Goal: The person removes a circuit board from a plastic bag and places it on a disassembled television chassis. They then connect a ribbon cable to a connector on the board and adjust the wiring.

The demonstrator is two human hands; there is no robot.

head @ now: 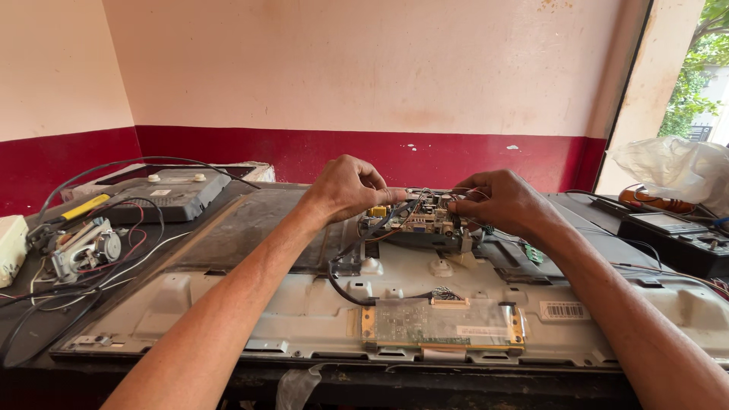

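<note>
A flat screen set lies face down with its pale metal back panel (304, 311) exposed. A green circuit board (414, 220) with connectors and thin wires sits lifted above the panel's middle. My left hand (345, 188) pinches the board's left edge with closed fingers. On the board's right edge, my right hand (501, 201) grips near a bundle of wires. A black cable (345, 292) loops from the board down to a long driver board (440, 325) under clear film near the panel's front edge.
A small mechanism with red and black wires (83, 247) and a yellow-handled tool (85, 206) lie at the left. A grey casing (171, 193) rests behind them. A dark device (676, 231) and a white plastic bag (672, 168) sit at the right by an open doorway.
</note>
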